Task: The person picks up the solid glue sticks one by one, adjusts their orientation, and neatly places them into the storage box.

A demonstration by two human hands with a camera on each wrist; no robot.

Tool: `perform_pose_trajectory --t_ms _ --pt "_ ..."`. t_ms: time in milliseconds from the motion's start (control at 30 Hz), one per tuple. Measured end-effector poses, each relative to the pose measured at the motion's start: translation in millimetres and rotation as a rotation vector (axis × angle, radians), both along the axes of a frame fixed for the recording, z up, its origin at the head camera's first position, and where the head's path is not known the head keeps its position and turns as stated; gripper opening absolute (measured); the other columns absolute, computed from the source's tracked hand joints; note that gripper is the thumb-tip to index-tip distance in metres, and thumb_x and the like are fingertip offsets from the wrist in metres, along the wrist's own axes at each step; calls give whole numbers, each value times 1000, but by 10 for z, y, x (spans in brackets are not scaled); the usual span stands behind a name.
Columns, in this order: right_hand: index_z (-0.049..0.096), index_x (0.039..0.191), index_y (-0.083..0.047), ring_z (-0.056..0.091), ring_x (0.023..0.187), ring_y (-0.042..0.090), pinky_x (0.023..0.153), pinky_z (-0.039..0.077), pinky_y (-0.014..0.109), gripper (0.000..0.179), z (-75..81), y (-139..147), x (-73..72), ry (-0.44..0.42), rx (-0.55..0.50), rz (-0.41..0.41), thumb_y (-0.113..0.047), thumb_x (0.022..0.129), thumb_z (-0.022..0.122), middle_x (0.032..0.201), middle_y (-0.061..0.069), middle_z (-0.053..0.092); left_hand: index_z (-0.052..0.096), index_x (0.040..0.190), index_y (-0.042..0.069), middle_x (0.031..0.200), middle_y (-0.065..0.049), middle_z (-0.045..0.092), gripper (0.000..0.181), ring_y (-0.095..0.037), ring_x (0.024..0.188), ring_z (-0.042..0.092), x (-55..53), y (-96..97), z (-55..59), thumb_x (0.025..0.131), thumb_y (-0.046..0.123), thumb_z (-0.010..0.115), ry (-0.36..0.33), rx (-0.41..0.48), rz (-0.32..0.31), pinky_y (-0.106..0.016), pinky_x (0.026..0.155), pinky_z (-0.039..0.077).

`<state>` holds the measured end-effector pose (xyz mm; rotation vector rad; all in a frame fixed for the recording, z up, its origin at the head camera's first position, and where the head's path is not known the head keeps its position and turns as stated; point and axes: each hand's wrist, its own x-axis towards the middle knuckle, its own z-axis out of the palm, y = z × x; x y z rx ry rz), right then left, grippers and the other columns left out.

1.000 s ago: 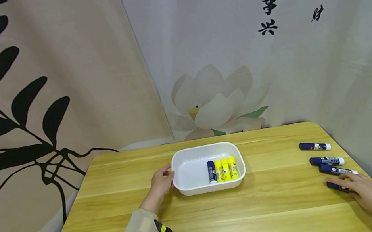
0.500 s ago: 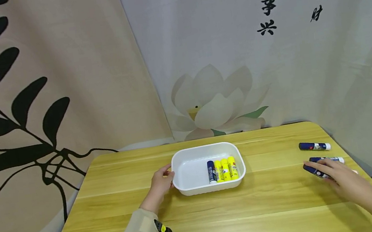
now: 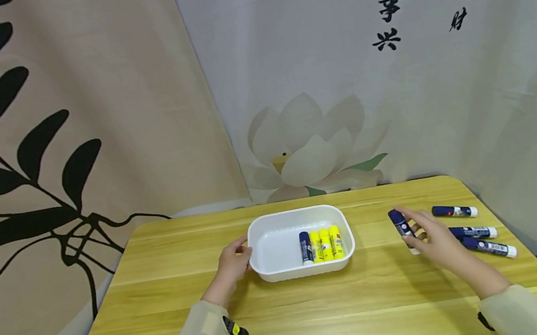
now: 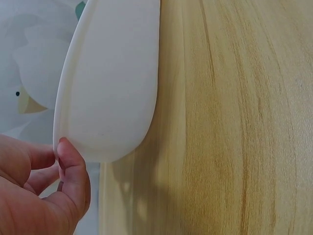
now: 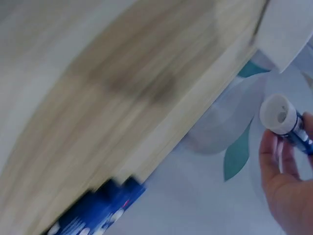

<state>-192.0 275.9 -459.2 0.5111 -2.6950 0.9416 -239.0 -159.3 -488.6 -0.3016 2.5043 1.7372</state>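
Note:
My left hand (image 3: 233, 262) pinches the left rim of a white plastic tray (image 3: 279, 276); in the left wrist view thumb and fingers meet on the edge of the tray (image 4: 112, 73). Inside, at the right, one dark blue glue stick (image 3: 305, 249) lies beside several yellow glue sticks (image 3: 326, 246). Right of the tray, my right hand (image 3: 432, 238) holds a blue glue stick (image 3: 402, 228) with a white end, tilted above the table. The right wrist view shows the hollow white end of that glue stick (image 5: 281, 115) between the fingers.
Three more blue glue sticks lie at the table's right: a far one (image 3: 454, 211), a middle one (image 3: 473, 232) and a near one (image 3: 489, 247). The wooden table (image 3: 333, 320) ends at a printed curtain (image 3: 311, 68) behind.
My right hand has lifted the nearest blue glue stick and carried it left, away from the others, towards the tray. My left hand and the tray have stayed put.

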Motion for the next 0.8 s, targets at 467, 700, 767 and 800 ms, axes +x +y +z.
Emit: perform_pose_trajectory --t_ms 467,700,767,800 --pt "21 150 -11 57 104 34 78 56 39 69 155 -567 -256 -509 -396 -102 -13 93 60 131 27 41 51 135 4 99 -13 52 40 -12 57 50 -20 -14 -29 94 7 54 1 1 4 -28 57 50" --pt "20 146 -11 55 101 32 76 56 35 70 193 -970 -323 -466 -472 -123 -6 90 62 126 24 39 52 133 2 97 -14 52 39 -11 56 50 17 -10 14 94 5 53 25 16 -6 -24 55 49" --pt "21 143 -12 54 100 32 74 57 34 69 193 -1101 -335 -442 -473 -135 -4 89 63 124 23 40 52 133 1 95 -14 51 39 -10 56 50 23 -10 22 94 4 53 35 16 -10 -24 54 50" --pt "22 142 -12 55 99 32 73 57 33 69 188 -1168 -341 -429 -475 -136 -3 88 63 122 23 41 52 132 1 95 -13 51 39 -10 56 50 25 -8 27 94 4 53 36 15 -9 -24 54 50"
